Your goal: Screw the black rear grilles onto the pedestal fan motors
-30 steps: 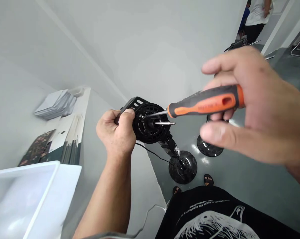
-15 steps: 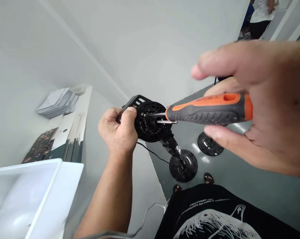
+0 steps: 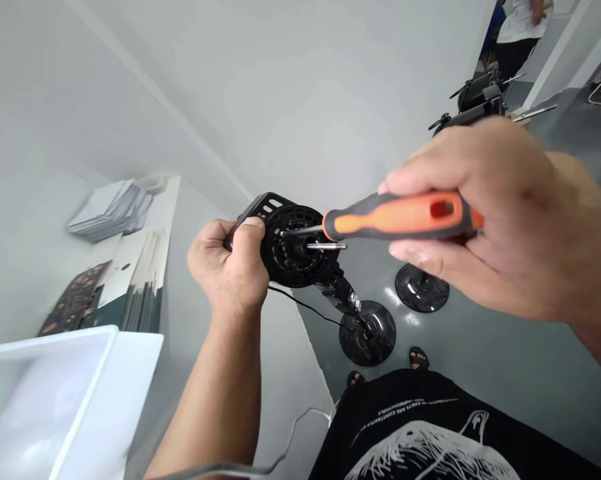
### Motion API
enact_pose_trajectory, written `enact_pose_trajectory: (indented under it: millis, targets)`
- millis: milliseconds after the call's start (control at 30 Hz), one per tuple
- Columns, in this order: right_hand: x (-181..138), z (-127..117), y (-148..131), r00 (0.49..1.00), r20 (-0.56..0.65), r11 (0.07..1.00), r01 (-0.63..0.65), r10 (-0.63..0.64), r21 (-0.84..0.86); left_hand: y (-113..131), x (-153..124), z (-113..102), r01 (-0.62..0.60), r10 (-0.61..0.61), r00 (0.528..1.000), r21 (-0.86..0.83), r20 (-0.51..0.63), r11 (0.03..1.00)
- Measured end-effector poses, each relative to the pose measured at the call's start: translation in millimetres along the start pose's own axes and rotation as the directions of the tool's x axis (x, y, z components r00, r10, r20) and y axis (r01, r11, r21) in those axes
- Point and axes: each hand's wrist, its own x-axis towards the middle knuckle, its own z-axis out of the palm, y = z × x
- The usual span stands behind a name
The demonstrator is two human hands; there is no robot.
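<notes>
My left hand [image 3: 229, 269] is closed around the back of a black fan motor housing [image 3: 290, 243] with a round grilled face and a bare metal shaft [image 3: 326, 246] sticking out toward me. My right hand [image 3: 500, 220] grips an orange and grey screwdriver [image 3: 395, 217] by the handle, fingers and thumb wrapped round it. The screwdriver's metal tip rests on the housing face just above the shaft. The housing sits on a jointed black neck that goes down to a round black base [image 3: 368, 333] on the floor.
A second round black base [image 3: 421, 288] stands on the grey floor to the right. A white bin [image 3: 55, 400] is at lower left, with stacked papers and boards [image 3: 115, 233] behind it. Another person [image 3: 518, 30] stands far off at top right near more black fan parts [image 3: 475, 100]. A thin black cable [image 3: 305, 307] hangs below the housing.
My right hand has closed its fingers back around the screwdriver handle after turning it. The handle has rolled, its hole now facing me. The left hand and housing stay in place.
</notes>
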Motion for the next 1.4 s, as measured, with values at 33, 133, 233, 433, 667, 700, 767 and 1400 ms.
enact_pose_trajectory:
  millis: [33,133,233,433,667,700,767,1400]
  targets:
    - [3.0,1.4,-0.9,0.992,-0.012,0.992,-0.123,0.123,-0.009,-0.4,0.2,0.2,-0.001,0.001,1.000,-0.001,-0.004,1.000]
    - [6.3,2.2,-4.5,0.896,-0.046,0.896,-0.443,0.442,-0.004,-1.0,0.1,0.8,0.006,-0.006,1.000,-0.011,0.003,1.000]
    - [0.8,-1.7,-6.0,0.949,-0.018,0.949,-0.315,0.315,0.001,-0.6,-1.1,1.1,0.010,-0.009,1.000,-0.017,0.023,1.000]
    - [2.8,-3.9,5.4,0.995,0.012,0.995,-0.097,0.097,-0.021,-1.4,-0.2,1.0,-0.012,0.012,1.000,-0.023,0.009,1.000]
    - [-1.6,1.5,2.7,0.944,-0.022,0.943,-0.326,0.328,0.060,-1.0,-0.3,0.3,0.000,0.001,1.000,-0.019,0.008,1.000]
    - [-3.2,1.3,1.6,0.974,-0.023,0.973,-0.225,0.226,0.044,-0.7,-0.4,0.2,-0.002,0.002,1.000,-0.021,0.008,1.000]
    - [-3.3,0.0,0.6,1.000,0.014,1.000,-0.021,0.021,0.006,-0.2,-0.3,0.2,-0.006,0.006,1.000,-0.018,0.004,1.000]
    - [15.3,2.9,2.6,0.987,-0.057,0.988,-0.155,0.153,-0.022,-1.8,0.9,2.8,-0.001,0.001,1.000,0.015,-0.001,1.000]
